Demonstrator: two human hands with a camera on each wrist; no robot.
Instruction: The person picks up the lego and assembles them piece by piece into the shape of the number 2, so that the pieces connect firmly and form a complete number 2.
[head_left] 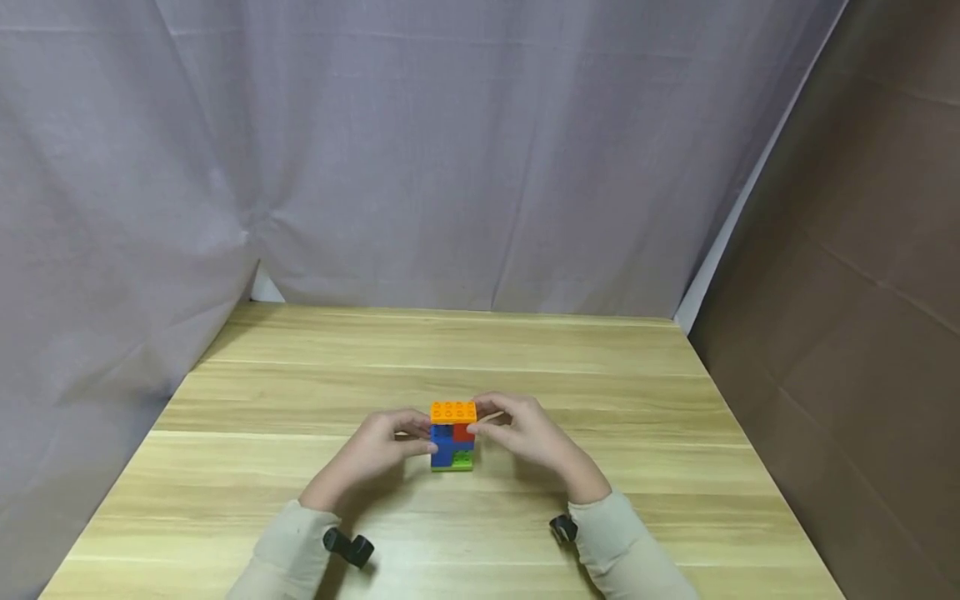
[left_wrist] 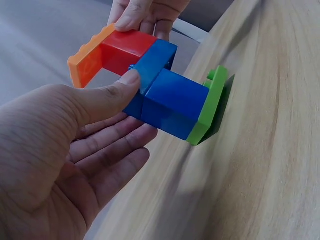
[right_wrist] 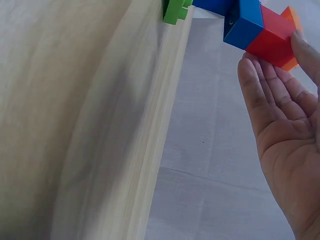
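Between both hands is a small stack of toy building bricks, upright. A flat green brick (head_left: 452,468) forms its base, at the tabletop. Above it come a blue brick (left_wrist: 175,102) on the left side and a second blue brick (left_wrist: 156,61). A red brick (left_wrist: 127,51) sits higher, toward the right, under a flat orange brick (head_left: 453,412) with studs on top. My left hand (head_left: 386,443) pinches the blue part, thumb on the near face and fingers behind. From the right, my right hand (head_left: 525,429) holds the red brick near the orange one, its thumb on the near side.
The wooden table (head_left: 600,375) reaches back to a grey curtain (head_left: 450,167). A darker brown cloth (head_left: 847,333) hangs along the right side. Black wrist mounts (head_left: 348,547) sit at both sleeve cuffs.
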